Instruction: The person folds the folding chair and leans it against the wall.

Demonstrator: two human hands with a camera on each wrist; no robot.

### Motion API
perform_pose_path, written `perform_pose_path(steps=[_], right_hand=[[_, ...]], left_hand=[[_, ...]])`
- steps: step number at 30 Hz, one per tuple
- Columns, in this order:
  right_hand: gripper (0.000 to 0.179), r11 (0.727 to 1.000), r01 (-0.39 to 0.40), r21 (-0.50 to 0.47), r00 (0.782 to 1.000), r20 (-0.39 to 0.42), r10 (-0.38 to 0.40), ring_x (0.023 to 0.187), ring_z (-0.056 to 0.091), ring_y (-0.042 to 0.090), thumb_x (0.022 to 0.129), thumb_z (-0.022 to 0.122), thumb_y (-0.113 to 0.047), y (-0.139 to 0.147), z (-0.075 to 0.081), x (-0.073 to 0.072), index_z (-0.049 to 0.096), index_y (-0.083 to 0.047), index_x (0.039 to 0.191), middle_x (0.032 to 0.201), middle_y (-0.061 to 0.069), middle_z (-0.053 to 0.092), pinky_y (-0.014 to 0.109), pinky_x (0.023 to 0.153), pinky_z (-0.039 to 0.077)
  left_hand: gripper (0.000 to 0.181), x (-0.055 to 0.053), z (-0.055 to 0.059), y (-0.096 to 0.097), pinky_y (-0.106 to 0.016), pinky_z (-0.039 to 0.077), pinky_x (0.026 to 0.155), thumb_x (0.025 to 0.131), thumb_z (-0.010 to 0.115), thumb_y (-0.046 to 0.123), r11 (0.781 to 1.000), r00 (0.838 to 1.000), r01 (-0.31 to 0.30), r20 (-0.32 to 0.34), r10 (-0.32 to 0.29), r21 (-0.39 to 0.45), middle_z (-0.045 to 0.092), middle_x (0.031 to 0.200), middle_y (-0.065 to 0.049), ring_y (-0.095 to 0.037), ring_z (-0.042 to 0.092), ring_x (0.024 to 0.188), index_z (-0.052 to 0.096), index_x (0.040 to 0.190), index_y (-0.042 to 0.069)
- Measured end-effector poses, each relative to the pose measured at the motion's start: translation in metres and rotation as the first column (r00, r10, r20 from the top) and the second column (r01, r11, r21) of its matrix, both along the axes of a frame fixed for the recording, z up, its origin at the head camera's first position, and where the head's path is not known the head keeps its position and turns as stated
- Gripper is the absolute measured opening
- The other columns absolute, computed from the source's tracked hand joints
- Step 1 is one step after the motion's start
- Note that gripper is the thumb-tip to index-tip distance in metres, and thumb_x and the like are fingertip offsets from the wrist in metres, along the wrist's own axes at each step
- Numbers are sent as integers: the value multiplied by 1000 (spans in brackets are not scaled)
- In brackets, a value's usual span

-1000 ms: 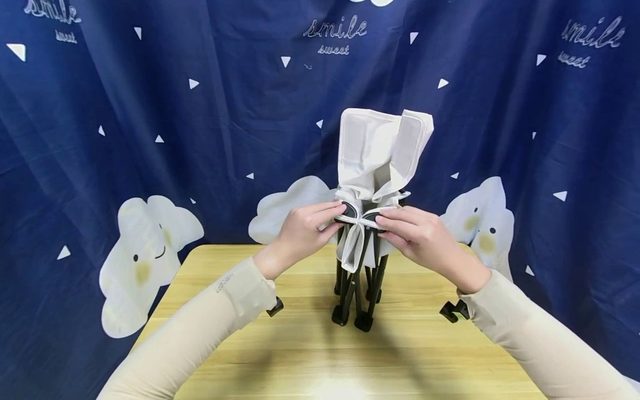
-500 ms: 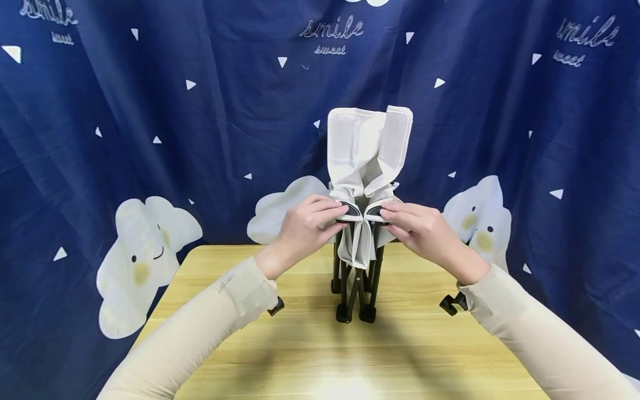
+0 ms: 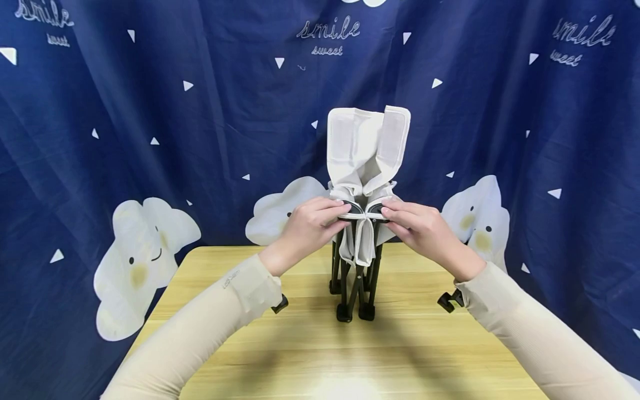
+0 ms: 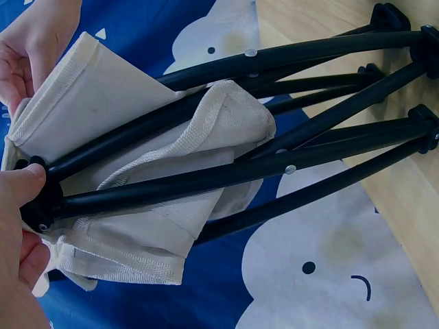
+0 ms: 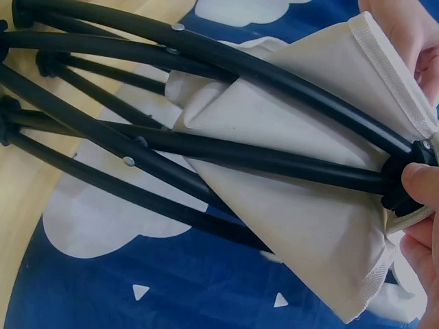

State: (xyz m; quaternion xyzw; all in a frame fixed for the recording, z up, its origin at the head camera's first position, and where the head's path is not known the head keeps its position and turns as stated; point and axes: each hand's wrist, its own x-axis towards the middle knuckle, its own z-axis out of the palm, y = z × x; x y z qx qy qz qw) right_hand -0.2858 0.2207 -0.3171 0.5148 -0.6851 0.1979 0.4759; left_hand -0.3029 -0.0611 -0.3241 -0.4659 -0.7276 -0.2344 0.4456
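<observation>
A small folding chair (image 3: pixel 367 133) with white fabric and black legs (image 3: pixel 372 280) is bunched narrow, its backrest raised at the far side. At its near side two black-lined seat corners (image 3: pixel 355 211) meet in the middle. My left hand (image 3: pixel 307 225) pinches the left corner, thumb below and fingers on top. On the right corner, my right hand (image 3: pixel 425 229) has a matching pinch. The left wrist view shows a thumb against a black plastic joint (image 4: pixel 42 195) where two tubes meet. Loose fabric (image 5: pixel 295 137) hangs between the tubes in the right wrist view.
The feet of the chair are at the surface of a wood-grain table (image 3: pixel 300 355). A dark blue curtain (image 3: pixel 225 111) with white clouds and triangles hangs behind it. Black camera mounts (image 3: pixel 452 301) stick out below both cuffs.
The chair has shifted left and turned slightly, so it faces me more squarely, mostly in the first half second. Both hands keep their pinch, and the seat corners stay close together.
</observation>
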Motion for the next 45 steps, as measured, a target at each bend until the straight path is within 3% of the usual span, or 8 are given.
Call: perform_pose_path(steps=[8, 11, 15, 17, 29, 33, 38, 45], right_hand=[[28, 999, 26, 18, 999, 30, -27, 94, 80, 40, 110, 65, -19, 4, -4, -1, 80, 4, 107, 107, 25, 81, 11, 114, 47], [11, 1000, 31, 3, 999, 40, -31, 96, 80, 41, 97, 77, 0, 4, -6, -1, 79, 6, 107, 107, 26, 80, 13, 114, 48], [37, 998, 58, -35, 996, 65, -56, 98, 80, 42, 72, 82, 18, 2, -8, 2, 79, 7, 106, 108, 27, 80, 13, 115, 48], [41, 996, 67, -60, 995, 79, -62, 97, 79, 43, 69, 82, 20, 1, -10, 3, 79, 6, 107, 108, 27, 80, 13, 116, 47], [35, 982, 72, -173, 987, 154, -46, 96, 72, 45, 78, 83, 9, 2, -15, 5, 76, 7, 112, 105, 28, 77, 11, 114, 46], [23, 977, 98, -187, 984, 166, -67, 84, 70, 36, 89, 80, -3, 7, -18, 6, 73, 7, 109, 97, 22, 76, 11, 96, 52], [30, 976, 115, -183, 983, 162, -85, 70, 67, 29, 104, 73, -25, 11, -22, 8, 72, 5, 99, 88, 15, 74, 30, 68, 54], [39, 975, 137, -177, 980, 169, -106, 66, 64, 25, 108, 69, -35, 16, -31, 11, 73, 2, 98, 86, 13, 75, 25, 66, 53]], left_hand=[[31, 1, 1, 1, -36, 66, 91, 83, 95, 10, 1000, 1000, 16, 23, -16, -16, 83, 105, -10, -26, 78, 99, 85, 112, 4], [31, 2, 1, 0, -37, 65, 93, 85, 93, 9, 999, 999, 25, 47, -24, -24, 81, 108, -11, -27, 76, 102, 84, 114, 3], [31, 2, 0, -1, -37, 64, 97, 87, 91, 8, 999, 996, 35, 82, -33, -25, 80, 111, -11, -29, 74, 106, 83, 117, 2], [31, 2, 0, -2, -38, 63, 99, 88, 91, 8, 999, 995, 37, 95, -35, -22, 79, 112, -12, -29, 73, 107, 83, 117, 2], [43, 0, -9, -7, -39, 62, 105, 84, 93, 7, 999, 994, 33, 107, -36, 29, 78, 120, -16, -32, 73, 113, 78, 123, -1], [40, 0, -13, -12, -39, 63, 102, 83, 92, 4, 998, 993, 36, 107, -42, 59, 77, 117, -17, -32, 73, 110, 76, 120, -2], [34, 2, -19, -19, -39, 63, 97, 86, 90, 5, 998, 993, 30, 112, -36, 57, 76, 111, -16, -31, 72, 105, 75, 115, -2], [33, 3, -31, -25, -39, 65, 90, 85, 90, 7, 997, 990, 35, 136, -43, 61, 77, 109, -15, -29, 73, 100, 75, 114, -2]])
